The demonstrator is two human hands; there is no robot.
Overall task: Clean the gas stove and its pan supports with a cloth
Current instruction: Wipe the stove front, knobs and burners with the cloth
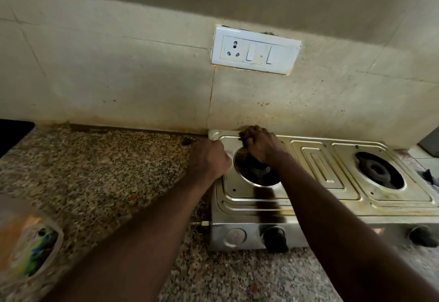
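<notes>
Standing against the tiled wall toward the right end of the speckled surface (99,173), the gas stove (237,203) runs with its long axis left to right along that wall, and both burners are bare, with no pan supports on them. The right hand (260,143) is over the back rim of the left burner (257,172), close to the stove's back left corner. Its fingers are curled tight, knuckles up, round something dark that is probably the cloth (245,144), though only a sliver of it shows. The left hand (209,159) sits at the stove's left edge, just beside the same burner. Its fingers are folded under and out of sight, so I cannot tell whether they grip the edge or only lean on it. The uncleaned stretch lies mostly to the right of the fingers: the ribbed middle panel (318,161) and the right burner (377,169), which the right hand is nearer to and better placed to sweep along the long axis. A dark shape (427,175) at the stove's right end is cut off by the frame; it may be a pan support, but that is unclear. The right forearm hides part of the front deck, and a blurred container (31,247) sits at the near left edge.
</notes>
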